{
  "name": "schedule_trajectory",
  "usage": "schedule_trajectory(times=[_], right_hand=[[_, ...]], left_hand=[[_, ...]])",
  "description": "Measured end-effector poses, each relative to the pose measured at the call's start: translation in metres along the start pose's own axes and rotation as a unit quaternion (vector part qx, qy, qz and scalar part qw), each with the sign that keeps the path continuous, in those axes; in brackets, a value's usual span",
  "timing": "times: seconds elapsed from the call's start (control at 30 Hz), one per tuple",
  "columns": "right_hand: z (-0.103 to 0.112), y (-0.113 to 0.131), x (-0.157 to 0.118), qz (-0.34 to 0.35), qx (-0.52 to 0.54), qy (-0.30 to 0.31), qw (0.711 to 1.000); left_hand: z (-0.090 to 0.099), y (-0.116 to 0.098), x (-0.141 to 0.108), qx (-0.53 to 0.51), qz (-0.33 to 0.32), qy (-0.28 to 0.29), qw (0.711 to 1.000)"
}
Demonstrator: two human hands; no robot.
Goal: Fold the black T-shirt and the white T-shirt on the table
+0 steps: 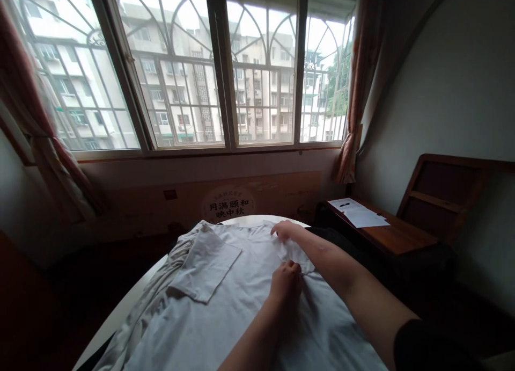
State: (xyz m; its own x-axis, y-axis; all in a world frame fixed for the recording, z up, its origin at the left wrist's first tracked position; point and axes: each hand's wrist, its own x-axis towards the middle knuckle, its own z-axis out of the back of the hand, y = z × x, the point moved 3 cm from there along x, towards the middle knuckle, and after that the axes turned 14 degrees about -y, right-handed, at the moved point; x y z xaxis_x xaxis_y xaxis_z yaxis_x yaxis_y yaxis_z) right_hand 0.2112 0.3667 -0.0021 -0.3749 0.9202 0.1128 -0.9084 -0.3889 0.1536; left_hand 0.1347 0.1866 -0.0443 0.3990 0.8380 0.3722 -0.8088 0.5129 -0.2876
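A white shirt (225, 317) lies spread over a round white table (132, 301), one sleeve (207, 263) folded inward on the left. Fabric is bunched along its left edge. My right hand (284, 230) pinches the cloth near the far right of the shirt. Closer to me, my left hand (286, 278) is closed on the cloth at the right sleeve (293, 253), which lies between the two hands.
On the right stands a low wooden table (410, 237) with white papers (364, 216) and a pen on it. Behind it is a wooden chair back (438, 194). Barred windows and tied curtains (348, 151) line the far wall.
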Motion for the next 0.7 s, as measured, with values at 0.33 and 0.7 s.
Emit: schedule_trajectory(times=[0.33, 0.7], right_hand=[[-0.002, -0.001, 0.009, 0.012, -0.043, 0.005, 0.999], [0.028, -0.071, -0.020, -0.095, 0.054, -0.225, 0.968]], left_hand=[[-0.001, 0.000, 0.002, 0.015, 0.002, 0.011, 1.000], [0.015, 0.001, 0.000, 0.024, -0.005, -0.018, 1.000]])
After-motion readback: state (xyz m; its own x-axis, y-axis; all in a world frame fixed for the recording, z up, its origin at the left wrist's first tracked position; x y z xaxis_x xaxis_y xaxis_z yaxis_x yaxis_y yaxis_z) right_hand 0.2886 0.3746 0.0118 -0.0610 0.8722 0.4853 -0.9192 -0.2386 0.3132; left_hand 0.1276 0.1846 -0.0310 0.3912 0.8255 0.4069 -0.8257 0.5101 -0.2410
